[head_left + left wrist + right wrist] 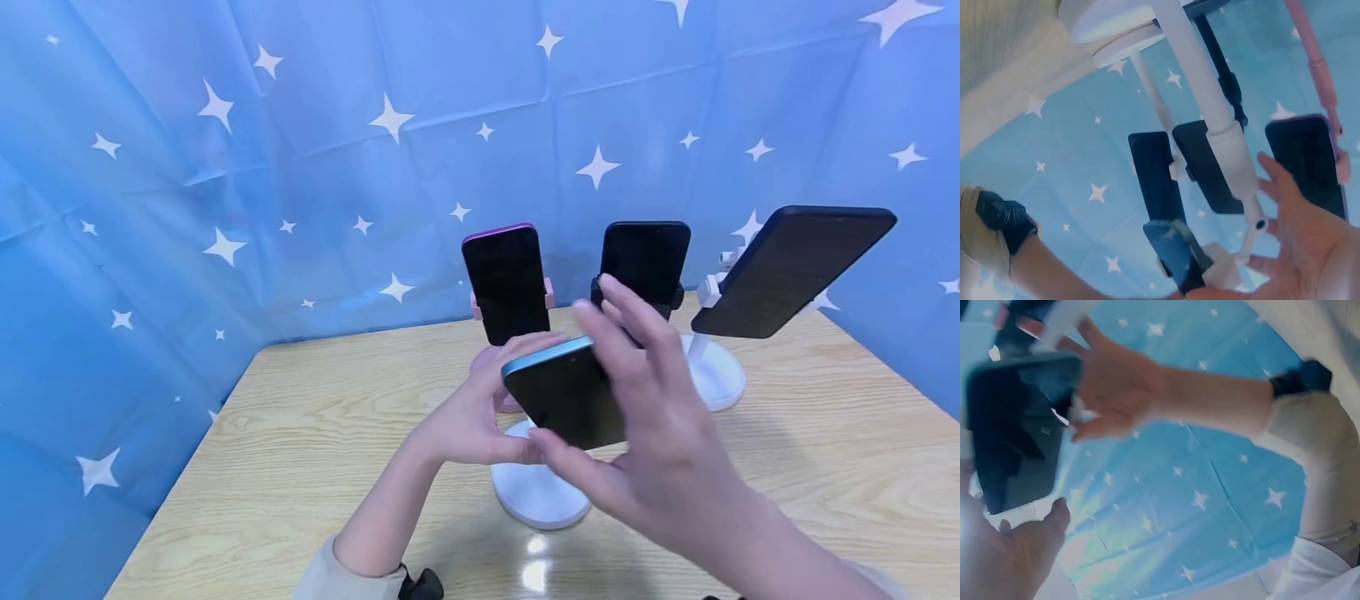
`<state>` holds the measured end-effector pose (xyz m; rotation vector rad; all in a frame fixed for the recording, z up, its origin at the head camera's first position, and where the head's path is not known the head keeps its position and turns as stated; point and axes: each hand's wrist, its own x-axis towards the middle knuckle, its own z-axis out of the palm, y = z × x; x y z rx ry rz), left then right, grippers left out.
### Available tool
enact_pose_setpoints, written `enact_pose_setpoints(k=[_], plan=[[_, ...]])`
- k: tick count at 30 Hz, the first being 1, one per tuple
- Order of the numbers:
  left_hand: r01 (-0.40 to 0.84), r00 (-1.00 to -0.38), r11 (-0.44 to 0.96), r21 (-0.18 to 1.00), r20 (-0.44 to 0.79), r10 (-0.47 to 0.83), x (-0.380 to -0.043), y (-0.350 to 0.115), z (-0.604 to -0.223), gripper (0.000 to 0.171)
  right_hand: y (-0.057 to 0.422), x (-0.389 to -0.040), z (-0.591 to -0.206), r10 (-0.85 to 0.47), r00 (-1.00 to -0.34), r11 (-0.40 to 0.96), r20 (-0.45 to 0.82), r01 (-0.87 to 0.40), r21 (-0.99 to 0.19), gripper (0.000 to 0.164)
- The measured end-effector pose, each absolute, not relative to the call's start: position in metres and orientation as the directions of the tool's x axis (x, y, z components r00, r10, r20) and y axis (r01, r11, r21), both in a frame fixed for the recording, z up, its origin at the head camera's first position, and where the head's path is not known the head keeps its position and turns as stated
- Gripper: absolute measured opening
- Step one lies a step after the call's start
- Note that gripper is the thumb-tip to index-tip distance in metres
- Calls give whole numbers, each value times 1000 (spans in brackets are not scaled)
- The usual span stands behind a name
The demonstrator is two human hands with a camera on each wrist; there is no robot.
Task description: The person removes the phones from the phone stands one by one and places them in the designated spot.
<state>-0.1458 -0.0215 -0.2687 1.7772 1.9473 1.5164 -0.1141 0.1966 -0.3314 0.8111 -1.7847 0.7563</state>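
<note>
A phone with a light-blue edge [562, 392] sits tilted in the white clamp [1225, 269] of a white stand, whose round base [540, 496] rests on the table. At the phone's left side is my left hand [480, 417], fingers reaching behind it and thumb near its lower corner. In the left wrist view those fingers are spread loosely beside the clamp and stand arm [1232, 162]; any contact is unclear. My right hand [667, 442], slightly blurred, is at the phone's right side with fingers and thumb apart. It covers part of the screen.
Behind stand a phone in a pink holder [510, 283], another in a black holder [645, 258] and a larger phone [795, 271] on a white stand at the right. A blue star-patterned cloth [337, 192] hangs behind the wooden table [300, 467].
</note>
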Motion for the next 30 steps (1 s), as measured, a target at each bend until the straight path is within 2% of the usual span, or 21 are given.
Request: enact_pose_setpoints(k=[2, 4, 6, 9, 12, 14, 17, 21, 25, 30], plan=[[692, -244, -259, 674, 556, 795, -153, -17, -270, 73, 162, -92, -296, -207, -267, 646, 941, -760, -74, 95], [745, -192, -286, 603, 604, 773, -157, -13, -271, 59, 134, -69, -262, -217, -264, 710, 940, -703, -34, 80], [807, -162, -273, 523, 641, 750, -159, -11, -272, 48, 116, -52, -237, -215, -272, 758, 938, -652, -15, 71], [901, -123, -201, 385, 669, 733, -158, -9, -270, 35, 106, -48, -226, -186, -258, 812, 948, -584, 0, 57], [932, -99, -165, 323, 663, 742, -157, -8, -267, 33, 109, -61, -242, -161, -230, 851, 960, -524, 17, 55], [937, -104, -147, 318, 655, 748, -157, -8, -265, 37, 119, -80, -269, -143, -219, 885, 965, -464, 25, 57], [904, -144, -151, 400, 618, 773, -157, -8, -264, 44, 140, -116, -319, -111, -213, 920, 971, -392, 19, 69], [829, -169, -187, 527, 555, 815, -158, -7, -263, 47, 161, -156, -369, -88, -194, 936, 977, -352, 15, 71], [785, -157, -224, 578, 535, 830, -158, -5, -261, 49, 172, -168, -381, -88, -183, 927, 979, -375, 14, 73], [733, -167, -251, 633, 525, 835, -158, -4, -261, 52, 175, -165, -373, -100, -185, 901, 978, -434, 10, 73]])
